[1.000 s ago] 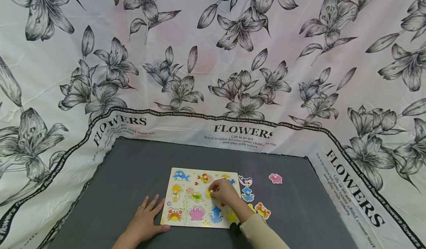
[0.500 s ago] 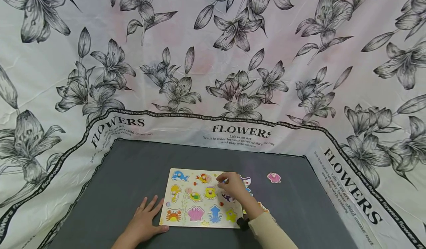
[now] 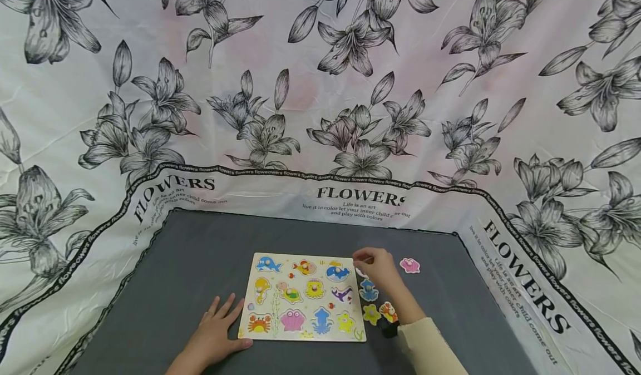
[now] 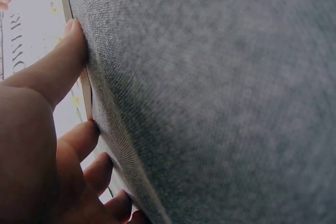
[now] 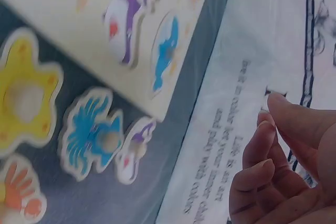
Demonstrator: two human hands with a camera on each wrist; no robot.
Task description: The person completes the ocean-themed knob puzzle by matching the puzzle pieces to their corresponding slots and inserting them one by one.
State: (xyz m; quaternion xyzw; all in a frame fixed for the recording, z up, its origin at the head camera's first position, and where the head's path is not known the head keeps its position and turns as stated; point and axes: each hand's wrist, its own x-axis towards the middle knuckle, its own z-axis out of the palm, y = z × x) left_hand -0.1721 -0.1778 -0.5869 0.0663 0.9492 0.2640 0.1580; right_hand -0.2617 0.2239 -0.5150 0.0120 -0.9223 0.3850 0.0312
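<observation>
White flowered fabric (image 3: 265, 58) behind and on both sides, right up to the edges of the dark gray bench (image 3: 200, 252). Broad gray stretches left of and beyond the peg puzzle board (image 3: 300, 280). Left-hand grip (image 3: 211, 330) at the board's near left corner, fingers spread apart. Right-hand grip (image 3: 383, 272) past its far right corner, fingers loosely curled, thumb and fingertips slightly apart, nothing between. Right of the board: pink sea-creature piece (image 3: 410, 265), farthest out; blue squid piece (image 3: 369, 290), yellow star piece (image 3: 371, 314) and orange crab piece (image 3: 388, 311), nearer the sleeve (image 3: 430, 341); purple whale piece (image 5: 128, 160), beside or beneath the right-hand grip, hard to judge which.
</observation>
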